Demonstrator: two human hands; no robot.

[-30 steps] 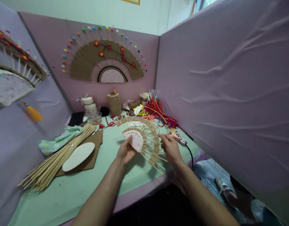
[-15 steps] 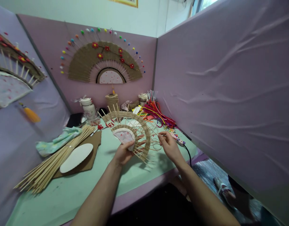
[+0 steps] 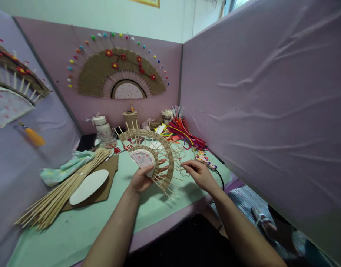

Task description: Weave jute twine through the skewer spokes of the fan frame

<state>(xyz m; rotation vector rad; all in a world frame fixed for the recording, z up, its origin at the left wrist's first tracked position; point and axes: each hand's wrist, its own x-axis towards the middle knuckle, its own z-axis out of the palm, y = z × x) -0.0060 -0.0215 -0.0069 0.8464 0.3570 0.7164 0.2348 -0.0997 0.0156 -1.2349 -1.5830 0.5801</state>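
A half-round woven fan (image 3: 168, 152) with thin wooden sticks and a pale spotted centre is tilted above the table. My left hand (image 3: 142, 178) grips its inner part, thumb on the pale centre and the other fingers behind. To the right of the fan's rim, my right hand (image 3: 197, 172) pinches at thumb and forefinger, closed on a thin twine. Loose loops of that twine (image 3: 179, 152) hang between the fan and the right hand; where they join the weave is hard to make out.
A bundle of sticks (image 3: 67, 187), a white oval card (image 3: 88, 187) and brown cardboard (image 3: 112, 174) lie at left. Behind stand a white bottle (image 3: 103, 129) and a twine spool (image 3: 131, 120). Red pipe cleaners (image 3: 187, 134) and a spotted glue gun (image 3: 206, 161) lie at right.
My right hand has moved slightly left and down, closer to the fan's rim. The left hand still holds the fan, and the whole view has shifted a little.
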